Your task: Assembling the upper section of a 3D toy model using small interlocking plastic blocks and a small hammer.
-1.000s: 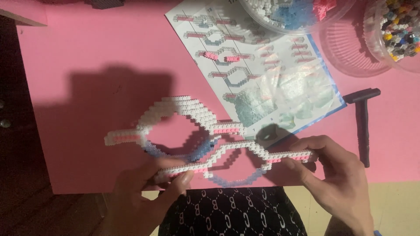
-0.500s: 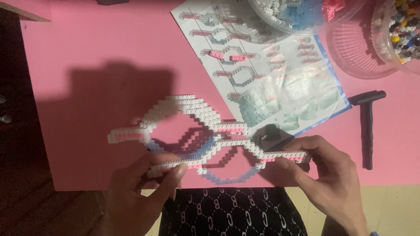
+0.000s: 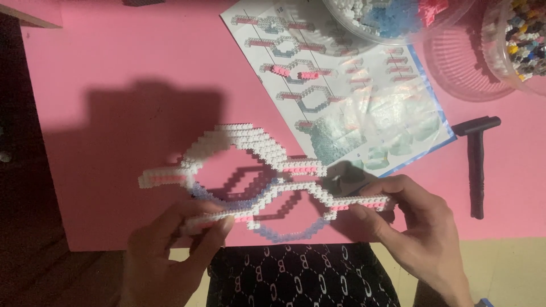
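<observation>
A brick-built frame point(image 3: 267, 187) lies on the table point(image 3: 114, 68), held at its ends by the left hand point(image 3: 165, 256) and right hand point(image 3: 421, 239). Behind it lies an instruction sheet point(image 3: 341, 85); a hammer-shaped tool point(image 3: 476, 165) lies to the right.

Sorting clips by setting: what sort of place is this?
Likely a home hobby table: pink tabletop, printed building-instruction sheet, clear tubs of small bricks, and both hands holding a white-and-pink brick frame.
</observation>
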